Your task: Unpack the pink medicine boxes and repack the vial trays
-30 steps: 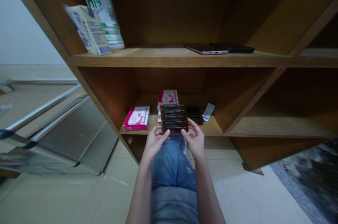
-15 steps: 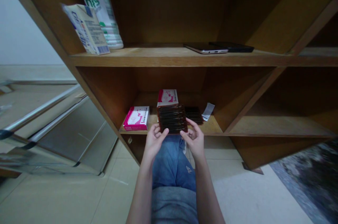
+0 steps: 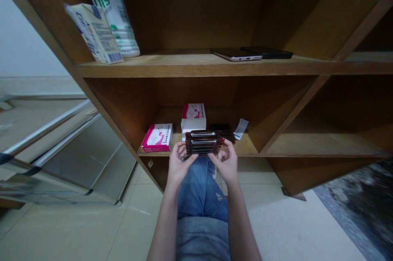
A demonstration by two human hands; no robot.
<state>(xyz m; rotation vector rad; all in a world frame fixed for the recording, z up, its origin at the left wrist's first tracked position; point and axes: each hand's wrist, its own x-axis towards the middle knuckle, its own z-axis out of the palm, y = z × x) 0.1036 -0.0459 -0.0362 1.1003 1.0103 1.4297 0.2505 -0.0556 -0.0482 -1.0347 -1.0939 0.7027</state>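
Both my hands hold a dark brown tray of small vials (image 3: 202,143) in front of the lower shelf (image 3: 245,150). My left hand (image 3: 178,162) grips its left edge and my right hand (image 3: 226,162) grips its right edge, fingers curled round it. The tray is tipped back towards flat, so its glossy rows catch the light. Just behind it on the shelf stands an open pink-and-white box (image 3: 193,115). A second pink box (image 3: 157,137) lies flat to the left. Another dark tray (image 3: 225,130) and a folded paper leaflet (image 3: 240,128) lie behind my right hand.
On the upper shelf (image 3: 196,66) a carton (image 3: 95,33) and a green-and-white bag (image 3: 112,9) lean at the left, and two phones (image 3: 251,53) lie at the right. A folded metal frame (image 3: 61,146) lies on the tiled floor at the left. My knee in jeans (image 3: 199,187) is below.
The vial tray has tipped from standing nearly upright to lying flatter and lower in my hands. The open pink box behind it now shows in full.
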